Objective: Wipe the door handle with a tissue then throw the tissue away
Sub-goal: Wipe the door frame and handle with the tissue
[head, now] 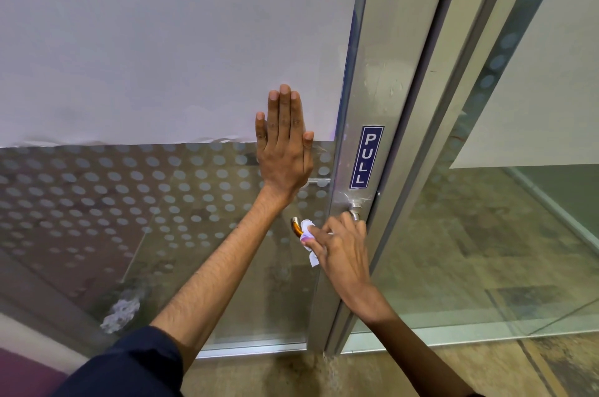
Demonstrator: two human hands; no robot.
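The right hand pinches a white tissue in a narrow grip against the door handle; the left hand lies flat, fingers spread wide, on the glass door.

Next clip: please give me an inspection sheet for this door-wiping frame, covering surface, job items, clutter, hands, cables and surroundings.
Surface: glass door with a dotted frosted band and white film above; metal frame beside it.
Job's things: door handle, only its curved end showing; white tissue wrapped over it. No bin seen.
Clutter: a crumpled whitish scrap low behind the glass, kind unclear.
Hands: left hand flat and open against the glass; right hand with fingers pressing the tissue onto the handle.
Cables: nothing seen.
Surroundings: blue PULL sign on the frame; mottled floor; second glass panel at right.
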